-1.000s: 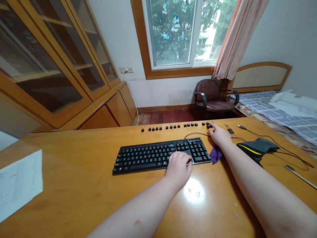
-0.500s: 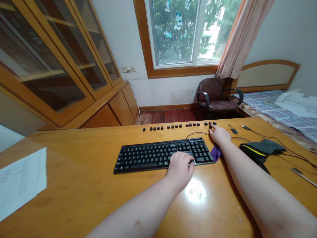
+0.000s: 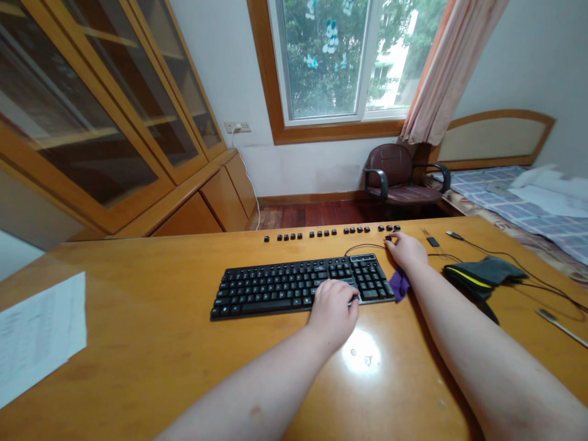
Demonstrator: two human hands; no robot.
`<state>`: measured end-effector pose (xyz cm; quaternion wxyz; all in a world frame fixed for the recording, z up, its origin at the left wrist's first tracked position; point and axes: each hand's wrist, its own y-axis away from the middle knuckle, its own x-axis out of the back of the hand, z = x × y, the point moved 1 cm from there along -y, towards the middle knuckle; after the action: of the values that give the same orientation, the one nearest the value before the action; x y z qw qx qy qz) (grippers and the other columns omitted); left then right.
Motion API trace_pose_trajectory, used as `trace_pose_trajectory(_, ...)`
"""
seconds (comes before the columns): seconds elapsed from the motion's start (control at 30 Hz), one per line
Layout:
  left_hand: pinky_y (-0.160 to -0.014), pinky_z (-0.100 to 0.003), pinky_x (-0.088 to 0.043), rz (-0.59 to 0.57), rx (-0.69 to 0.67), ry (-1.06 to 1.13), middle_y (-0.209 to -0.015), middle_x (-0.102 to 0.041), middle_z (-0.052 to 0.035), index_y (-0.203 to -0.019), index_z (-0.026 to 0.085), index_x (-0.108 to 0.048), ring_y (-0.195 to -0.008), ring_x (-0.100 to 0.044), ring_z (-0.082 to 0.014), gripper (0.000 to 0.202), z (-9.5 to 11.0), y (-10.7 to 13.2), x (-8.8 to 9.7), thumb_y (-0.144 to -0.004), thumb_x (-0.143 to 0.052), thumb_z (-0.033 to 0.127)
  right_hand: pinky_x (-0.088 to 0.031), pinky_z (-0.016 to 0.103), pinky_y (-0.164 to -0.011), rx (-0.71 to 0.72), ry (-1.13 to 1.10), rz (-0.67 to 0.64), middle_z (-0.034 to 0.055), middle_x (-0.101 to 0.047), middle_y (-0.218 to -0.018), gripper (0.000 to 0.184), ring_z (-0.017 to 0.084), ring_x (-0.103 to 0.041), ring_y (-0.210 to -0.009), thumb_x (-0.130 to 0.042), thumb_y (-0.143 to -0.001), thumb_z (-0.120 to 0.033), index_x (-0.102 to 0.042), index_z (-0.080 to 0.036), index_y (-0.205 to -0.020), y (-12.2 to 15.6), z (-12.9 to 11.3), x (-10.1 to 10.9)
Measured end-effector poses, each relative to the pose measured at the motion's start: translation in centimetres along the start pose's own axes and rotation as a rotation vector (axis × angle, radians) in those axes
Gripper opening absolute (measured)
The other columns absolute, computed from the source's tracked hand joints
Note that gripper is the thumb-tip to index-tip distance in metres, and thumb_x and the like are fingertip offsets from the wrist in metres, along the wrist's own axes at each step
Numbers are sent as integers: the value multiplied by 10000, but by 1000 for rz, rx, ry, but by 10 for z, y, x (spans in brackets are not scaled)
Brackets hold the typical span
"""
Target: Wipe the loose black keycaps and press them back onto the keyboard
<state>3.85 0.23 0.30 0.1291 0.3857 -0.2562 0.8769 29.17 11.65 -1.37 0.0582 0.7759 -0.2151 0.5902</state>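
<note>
**Entry: loose keycaps and keyboard, both hands on**

R hand point(image 3: 407, 252): fingertips down on one small black plastic keycap point(image 3: 388, 237). Pinched or only touched, can't tell. Row of loose black keycaps point(image 3: 321, 233) runs off left of those fingertips.

L hand point(image 3: 334, 306): fingers loosely curled, resting on the long black plastic keyboard point(image 3: 275, 288), gripping nothing.

Purple cloth scrap point(image 3: 399, 285): behind R fingers, by the wrist.

Glossy orange wooden desk point(image 3: 160, 343) under all.

Step, prob.: handling a single cap w/ the keyboard steadied. Any lift needs a fine two-finger pinch w/o nudging neighbours.

Both arms extend forward; left hand point(image 3: 333, 306) curled palm-down, right hand point(image 3: 407, 251) farther ahead.
</note>
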Motion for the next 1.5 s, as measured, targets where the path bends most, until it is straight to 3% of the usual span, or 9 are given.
trace_pose_trajectory(0.1,-910,-392,-397,41,3,111,-971,-626,-45,-960,212,-610,-983,-520,-195,200,-1,0,0,-782,-524,178,-420,296,-602,39,-142,76,53,-668,-736,342,224,-615,-723,-538,-754,-412,-631,-197,-1003,25,-14,16)
trace_pose_trajectory(0.23,-830,-339,-465,98,88,471,-1128,-543,-101,-1213,187,-429,-920,-559,-154,369,-4,0,-5,-847,-442,234,-419,276,-572,199,-401,123,8,-610,-648,307,173,-581,-610,-545,-758,-428,-619,-213,-965,90,-48,40)
trace_pose_trajectory(0.37,-536,-222,-463,78,261,856,-874,-564,-53,-1065,169,-455,-642,-559,-99,262,-9,-2,-10,-893,-340,329,-451,278,-550,267,-595,65,-12,-562,-599,260,163,-558,-557,-533,-779,-413,-584,-243,-969,157,-72,42)
trace_pose_trajectory(0.47,-407,-188,-366,-11,333,936,-622,-490,30,-900,184,-474,-453,-457,-72,243,-10,-3,-10,-878,-360,398,-477,294,-572,306,-664,97,1,-573,-625,251,169,-568,-573,-522,-795,-401,-575,-250,-989,183,-78,35)
trace_pose_trajectory(0.73,-372,-191,-327,-76,347,1120,-572,-462,38,-818,189,-448,-404,-414,-71,302,-11,1,-9,-863,-336,465,-494,280,-593,506,-635,163,23,-636,-683,225,155,-594,-587,-530,-818,-357,-600,-223,-986,183,-76,32)
trace_pose_trajectory(0.87,-375,-175,-311,-80,305,1057,-521,-468,51,-844,188,-444,-392,-412,-68,317,-8,1,-9,-854,-355,492,-481,253,-583,608,-544,240,22,-647,-673,225,141,-598,-583,-531,-831,-327,-619,-179,-977,180,-72,36)
trace_pose_trajectory(1.13,-390,-156,-302,-40,335,1024,-532,-428,87,-811,209,-392,-385,-382,-50,160,-11,-2,-11,-835,-435,361,-474,256,-606,724,-354,294,50,-686,-708,206,152,-626,-616,-547,-824,-275,-645,-139,-944,174,-68,41)
trace_pose_trajectory(1.37,-503,-198,-362,-14,286,744,-582,-454,54,-818,197,-428,-505,-458,-84,117,-11,-1,-6,-850,-412,309,-481,268,-591,751,-325,253,48,-707,-751,181,155,-637,-610,-557,-806,-257,-654,-144,-910,171,-66,41)
trace_pose_trajectory(1.5,-537,-214,-350,-67,216,603,-586,-460,43,-783,193,-424,-549,-460,-99,157,-9,-1,-2,-854,-415,334,-487,274,-601,762,-324,230,52,-712,-779,179,157,-641,-617,-562,-797,-255,-653,-146,-907,168,-62,41)
